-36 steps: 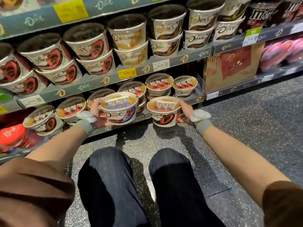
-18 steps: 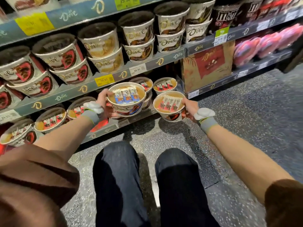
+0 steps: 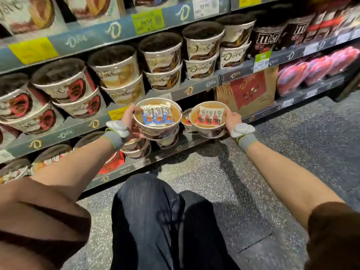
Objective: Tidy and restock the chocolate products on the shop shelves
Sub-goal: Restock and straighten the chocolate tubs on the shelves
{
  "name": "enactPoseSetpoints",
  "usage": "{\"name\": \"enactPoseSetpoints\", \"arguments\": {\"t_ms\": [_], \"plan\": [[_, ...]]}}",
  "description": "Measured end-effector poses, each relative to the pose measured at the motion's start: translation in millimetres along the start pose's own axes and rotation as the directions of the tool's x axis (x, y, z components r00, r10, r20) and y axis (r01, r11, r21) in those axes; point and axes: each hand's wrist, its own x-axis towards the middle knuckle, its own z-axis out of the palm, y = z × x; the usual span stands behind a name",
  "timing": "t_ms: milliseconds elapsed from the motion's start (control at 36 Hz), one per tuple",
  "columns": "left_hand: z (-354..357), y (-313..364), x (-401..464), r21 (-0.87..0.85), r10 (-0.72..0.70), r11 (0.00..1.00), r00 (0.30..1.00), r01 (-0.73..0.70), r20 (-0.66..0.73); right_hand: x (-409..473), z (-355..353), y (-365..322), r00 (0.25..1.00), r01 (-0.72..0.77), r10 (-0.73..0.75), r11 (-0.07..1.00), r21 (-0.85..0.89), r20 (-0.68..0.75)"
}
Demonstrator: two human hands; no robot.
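Observation:
My left hand (image 3: 129, 116) grips a Dove chocolate tub with blue-wrapped bars on its lid (image 3: 157, 118), held upright in front of the lower shelf (image 3: 136, 164). My right hand (image 3: 231, 118) grips a second Dove tub with red-wrapped bars on its lid (image 3: 208, 119), level with the first and just right of it. Both tubs hang in the air above the bottom shelf's front edge. Behind and below them stand more tubs (image 3: 136, 149) on that shelf, partly hidden by my left wrist.
The middle shelf (image 3: 81, 129) carries stacked Dove tubs (image 3: 64, 88). M&M's tubs (image 3: 267, 39) stand at upper right, a brown and red gift box (image 3: 247, 92) and pink packs (image 3: 315, 69) lower right. My knees (image 3: 161, 221) are over the speckled floor (image 3: 302, 152).
Both hands have lifted their tubs slightly and moved right along the shelf; my view has shifted right and closer, showing the lids more from above.

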Motion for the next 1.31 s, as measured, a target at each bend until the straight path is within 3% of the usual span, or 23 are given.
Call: {"name": "enactPoseSetpoints", "arguments": {"t_ms": [222, 500, 639, 806, 917, 1028, 1306], "plan": [[-7.2, 16.6, 17.1, 0.033, -0.028, 0.999, 0.998, 0.026, 0.063, 28.1, 14.0, -39.4, 0.995, 0.094, -0.093, 0.995, -0.026, 0.036], [-8.7, 20.8, 29.4, 0.069, 0.013, 0.997, 0.991, -0.023, 0.136, 73.0, 20.4, -41.0, 0.986, 0.130, -0.128, 0.991, -0.010, 0.102], [-13.6, 24.0, 33.7, 0.074, 0.006, 0.997, 0.993, -0.015, 0.118, 80.4, 24.7, -39.2, 0.985, 0.112, -0.099, 0.990, -0.083, 0.144], [-12.1, 23.7, 31.2, 0.061, 0.001, 0.998, 0.995, -0.007, 0.105, 89.2, 37.1, -34.4, 0.997, 0.053, -0.045, 0.986, -0.161, 0.057], [-11.8, 22.5, 30.3, 0.091, 0.094, 0.990, 0.990, -0.103, 0.106, 94.0, 42.8, -33.0, 0.999, 0.014, -0.008, 0.986, -0.164, 0.039], [-21.6, 16.5, 34.6, 0.091, 0.004, 0.996, 0.991, -0.016, 0.132, 101.8, 53.2, -34.5, 0.999, 0.002, 0.005, 0.986, -0.167, 0.043], [-31.4, 11.3, 40.5, 0.057, -0.057, 0.997, 0.989, 0.050, 0.136, 111.6, 78.2, -46.9, 0.992, -0.012, 0.047, 0.956, -0.292, 0.113]]}}
